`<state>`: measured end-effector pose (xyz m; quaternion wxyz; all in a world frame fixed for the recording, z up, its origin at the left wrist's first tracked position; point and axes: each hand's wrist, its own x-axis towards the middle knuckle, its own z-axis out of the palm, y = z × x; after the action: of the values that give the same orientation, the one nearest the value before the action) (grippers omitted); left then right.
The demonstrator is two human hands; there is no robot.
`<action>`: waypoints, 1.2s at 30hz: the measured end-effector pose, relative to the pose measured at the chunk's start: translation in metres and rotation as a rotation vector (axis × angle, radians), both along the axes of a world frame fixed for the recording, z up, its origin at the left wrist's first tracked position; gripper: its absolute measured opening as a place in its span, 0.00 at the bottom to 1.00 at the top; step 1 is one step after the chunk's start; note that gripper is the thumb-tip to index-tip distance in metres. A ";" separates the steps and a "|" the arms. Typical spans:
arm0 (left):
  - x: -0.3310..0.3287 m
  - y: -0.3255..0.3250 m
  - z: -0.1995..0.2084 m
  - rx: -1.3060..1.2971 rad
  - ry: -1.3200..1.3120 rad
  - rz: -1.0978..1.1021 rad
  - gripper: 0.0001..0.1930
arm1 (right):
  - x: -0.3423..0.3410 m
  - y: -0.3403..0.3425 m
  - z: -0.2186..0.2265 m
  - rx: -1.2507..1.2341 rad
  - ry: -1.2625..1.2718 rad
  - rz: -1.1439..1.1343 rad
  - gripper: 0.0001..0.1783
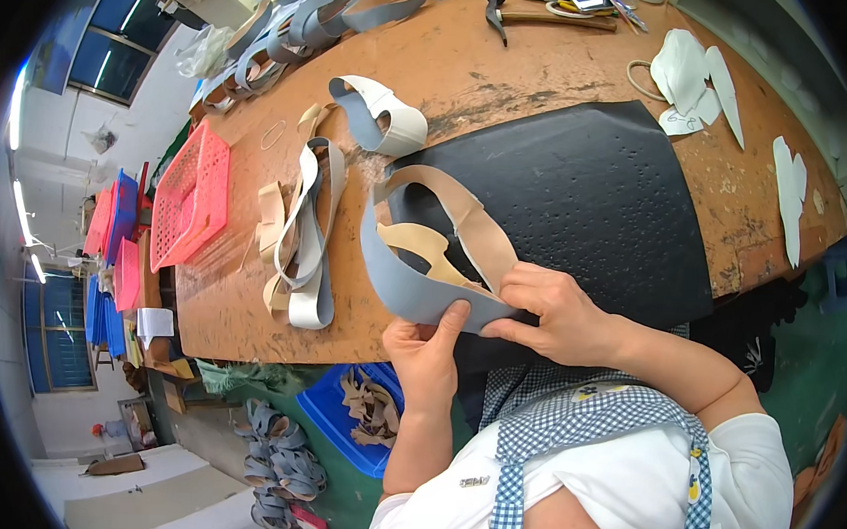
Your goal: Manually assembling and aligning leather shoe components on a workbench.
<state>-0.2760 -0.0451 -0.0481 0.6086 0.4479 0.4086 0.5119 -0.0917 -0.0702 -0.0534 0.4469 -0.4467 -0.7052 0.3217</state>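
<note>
Between my hands is a looped blue-grey leather band [394, 280], tan on its inner side, which looks like a shoe upper. It stands on its edge at the near side of a black pitted mat [580, 196]. Inside the loop, a pale yellow lining piece [415, 240] sticks up. My left hand [426, 356] pinches the band's near edge, thumb on the blue-grey face. Just to the right, my right hand [557, 315] grips the same edge, with thumb in front and fingers over the top. My fingers partly hide the edge between them.
More leather bands [315, 230] and a white one [393, 119] lie left of the mat. A pink basket [192, 195] stands at the left table edge. A hammer [551, 20] lies far back; white pattern pieces [683, 72] lie right. Below hangs a blue bin [325, 413] of scraps.
</note>
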 end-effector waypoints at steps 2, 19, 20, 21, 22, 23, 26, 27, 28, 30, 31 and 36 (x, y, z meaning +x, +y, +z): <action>0.000 0.000 -0.004 -0.075 -0.039 0.023 0.11 | -0.002 0.000 -0.003 -0.015 0.004 -0.039 0.12; 0.003 0.003 -0.002 -0.286 -0.223 -0.092 0.14 | 0.005 0.000 0.005 -0.208 0.038 -0.159 0.10; 0.004 0.006 0.003 -0.338 -0.252 -0.106 0.14 | 0.005 0.000 0.003 -0.169 0.032 -0.157 0.09; 0.002 0.009 0.004 -0.337 -0.253 -0.107 0.14 | 0.006 -0.001 0.002 -0.168 0.030 -0.157 0.09; -0.002 0.013 0.003 -0.286 -0.167 -0.097 0.14 | 0.005 -0.002 0.001 -0.158 0.082 -0.176 0.09; -0.006 0.015 0.001 -0.235 -0.080 -0.088 0.13 | 0.004 -0.003 0.001 -0.148 0.133 -0.194 0.09; -0.013 0.021 -0.007 -0.209 0.030 -0.044 0.11 | 0.004 -0.003 0.000 -0.147 0.167 -0.168 0.08; -0.014 0.023 -0.006 -0.207 0.032 -0.045 0.11 | 0.004 -0.002 0.000 -0.146 0.170 -0.170 0.08; -0.014 0.024 -0.004 -0.216 0.038 -0.045 0.10 | 0.005 -0.001 0.000 -0.146 0.164 -0.168 0.08; -0.014 0.026 -0.004 -0.225 0.043 -0.047 0.09 | 0.005 -0.001 0.000 -0.145 0.158 -0.170 0.08; -0.014 0.026 -0.005 -0.223 0.036 -0.048 0.10 | 0.006 -0.001 0.000 -0.168 0.160 -0.159 0.08; -0.011 0.027 -0.003 -0.230 0.025 -0.051 0.10 | 0.009 0.000 -0.001 -0.214 0.156 -0.146 0.09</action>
<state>-0.2874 -0.0181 -0.0515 0.6637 0.3917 0.4607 0.4403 -0.0825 -0.0704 -0.0541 0.4722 -0.5155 -0.5958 0.3954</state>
